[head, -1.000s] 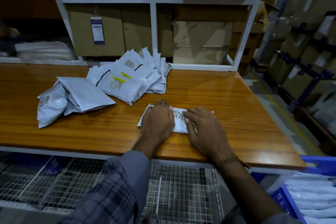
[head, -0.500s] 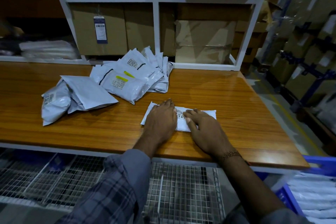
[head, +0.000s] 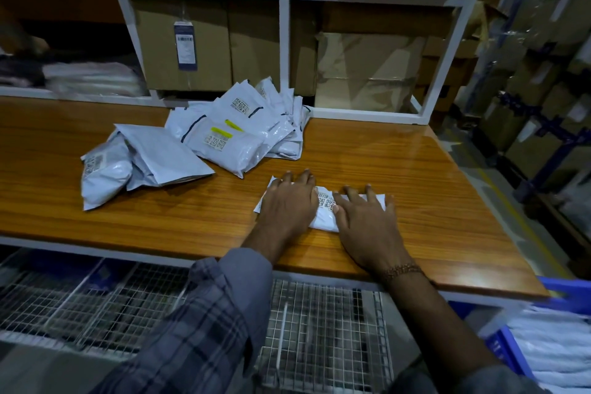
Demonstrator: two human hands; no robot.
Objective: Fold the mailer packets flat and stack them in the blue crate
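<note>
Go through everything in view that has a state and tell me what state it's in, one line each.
Folded mailer packet: flat on the table, pressed under both hands.
Left hand: open, fingers straight, pressing the packet.
Right hand: open, fingers spread, pressing the packet.
Pile of mailer packets: loose, unfolded, overlapping on the table.
Blue crate: partly in view, white packets stacked inside.
Table: holds all the unfolded packets.

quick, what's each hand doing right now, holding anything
Left hand: open, fingers flat, pressing on the white mailer packet on the table.
Right hand: open, fingers spread, pressing the same packet; no grip on it.
</note>
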